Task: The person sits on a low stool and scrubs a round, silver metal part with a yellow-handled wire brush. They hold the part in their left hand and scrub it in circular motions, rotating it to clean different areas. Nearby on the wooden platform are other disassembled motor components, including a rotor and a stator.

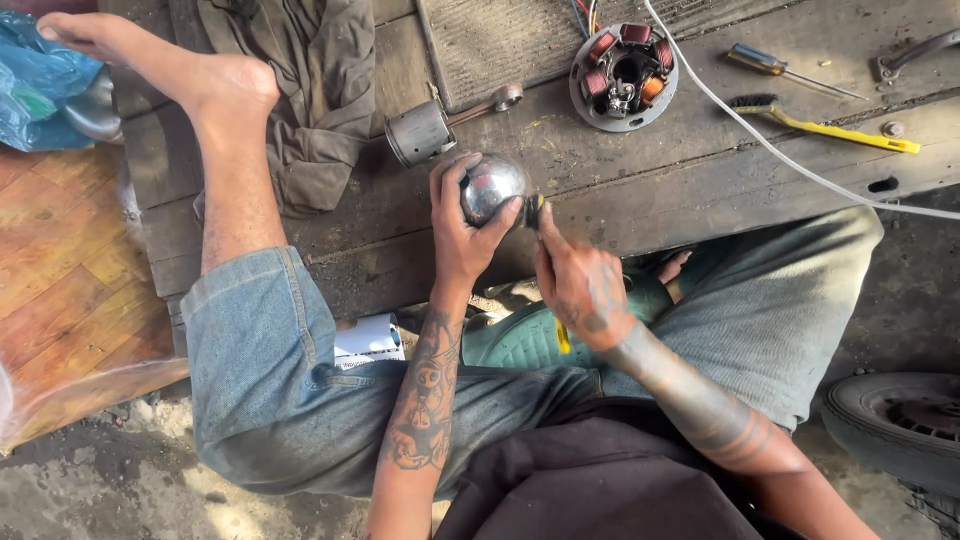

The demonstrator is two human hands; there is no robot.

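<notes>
My left hand (pixel 462 235) grips a shiny round metal cover (pixel 490 186), holding it up over the edge of a worn wooden platform (pixel 690 180). My right hand (pixel 580 280) pinches a small dark piece (pixel 534 210) against the right side of that cover. Whether the piece is a tool tip or an abrasive scrap I cannot tell. Both forearms are tattooed and rise from my lap.
On the platform lie a piston with its connecting rod (pixel 430 128), a round stator with copper coils (pixel 624 75), a screwdriver (pixel 780 68), a yellow-handled brush (pixel 825 125), a white cable (pixel 780 150) and a grey rag (pixel 310 90). A tyre (pixel 895 425) sits lower right.
</notes>
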